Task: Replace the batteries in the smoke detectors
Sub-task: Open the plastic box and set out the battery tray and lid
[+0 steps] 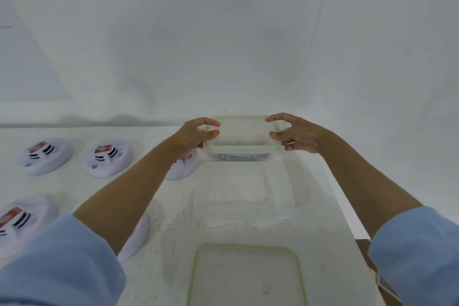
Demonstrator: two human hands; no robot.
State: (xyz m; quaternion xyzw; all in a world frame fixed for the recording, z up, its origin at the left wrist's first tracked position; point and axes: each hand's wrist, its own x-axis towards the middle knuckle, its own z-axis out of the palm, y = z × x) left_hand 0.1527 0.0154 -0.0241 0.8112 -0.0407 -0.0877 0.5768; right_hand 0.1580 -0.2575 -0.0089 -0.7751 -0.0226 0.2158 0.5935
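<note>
Left hand [196,134] and right hand [295,135] both out at full reach, one on each short end of clear container [242,131] (green rim, far side of desk [173,206], close to the white wall). Fingers curled in over the rim on both sides, gripping the ends; container squarely between the two hands. Small pale stuff inside, just under the front rim, too blurred to identify.

Smoke detectors [108,158] out to the left of left hand, on desk, apart from container. Red-and-white block on top of those in full view. Nearest detector [182,169] just below left wrist, partly hidden by it. One more tucked under left forearm, closer in.

Green-rimmed piece [246,276] flat on desk, well short of both hands, between the forearms (lid or second box, cannot tell). Blue sleeves [62,263] on near end of both arms.
</note>
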